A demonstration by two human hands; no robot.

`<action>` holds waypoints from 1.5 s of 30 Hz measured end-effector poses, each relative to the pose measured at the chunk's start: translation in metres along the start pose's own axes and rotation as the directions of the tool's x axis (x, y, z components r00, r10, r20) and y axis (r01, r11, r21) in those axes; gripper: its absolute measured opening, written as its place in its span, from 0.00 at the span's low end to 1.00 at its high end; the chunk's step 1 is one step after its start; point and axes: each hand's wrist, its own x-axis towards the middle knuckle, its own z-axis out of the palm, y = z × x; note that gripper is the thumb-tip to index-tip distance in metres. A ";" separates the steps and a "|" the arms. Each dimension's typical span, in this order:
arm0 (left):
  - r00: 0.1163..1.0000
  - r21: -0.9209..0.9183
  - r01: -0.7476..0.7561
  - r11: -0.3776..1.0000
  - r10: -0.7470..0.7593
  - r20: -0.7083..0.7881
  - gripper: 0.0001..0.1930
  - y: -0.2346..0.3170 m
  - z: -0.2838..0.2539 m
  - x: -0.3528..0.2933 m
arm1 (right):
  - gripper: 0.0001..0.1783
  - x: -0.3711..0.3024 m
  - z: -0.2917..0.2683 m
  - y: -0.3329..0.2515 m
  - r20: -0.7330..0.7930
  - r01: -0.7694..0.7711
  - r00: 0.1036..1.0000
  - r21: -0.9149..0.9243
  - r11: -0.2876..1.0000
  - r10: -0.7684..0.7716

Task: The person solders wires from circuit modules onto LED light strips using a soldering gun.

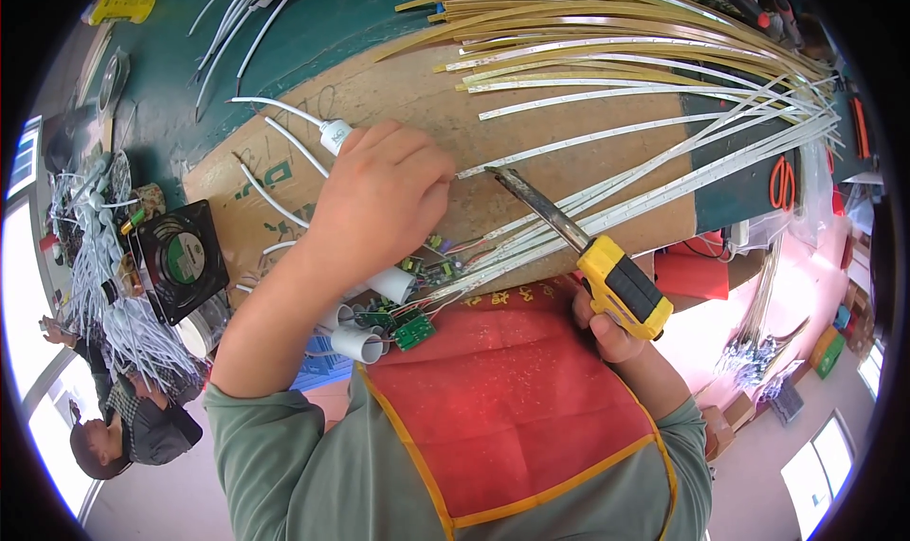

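My left hand is closed, palm down, over a white plastic tube fitting with a white cable; its fingertips and the fitting's far end are hidden. My right hand grips a soldering iron by its yellow and black handle. The iron's dark tip is close to the end of a white LED strip, just right of my left hand; contact cannot be told. Below my left wrist lie more white tubes, green circuit boards and several white strips wired to boards.
Cardboard covers part of the green table. Bundled yellow and white strips spread across the far right. A black fan and a heap of white cables stand left. Orange-handled scissors lie right. Another person sits at left.
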 end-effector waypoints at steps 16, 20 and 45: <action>0.998 0.047 -0.010 0.999 0.013 -0.068 0.05 0.001 0.009 -0.002 | 0.18 0.006 0.001 -0.006 0.000 0.029 1.000 -0.094 0.995 -0.029; 0.997 0.053 -0.009 0.999 0.013 -0.072 0.05 0.002 0.010 -0.003 | 0.14 0.010 -0.002 -0.009 0.055 0.063 0.997 -0.163 0.985 -0.055; 0.998 0.074 0.014 0.997 -0.009 -0.062 0.05 0.005 0.012 0.000 | 0.13 0.017 0.005 -0.012 0.083 0.056 0.996 -0.152 0.987 -0.044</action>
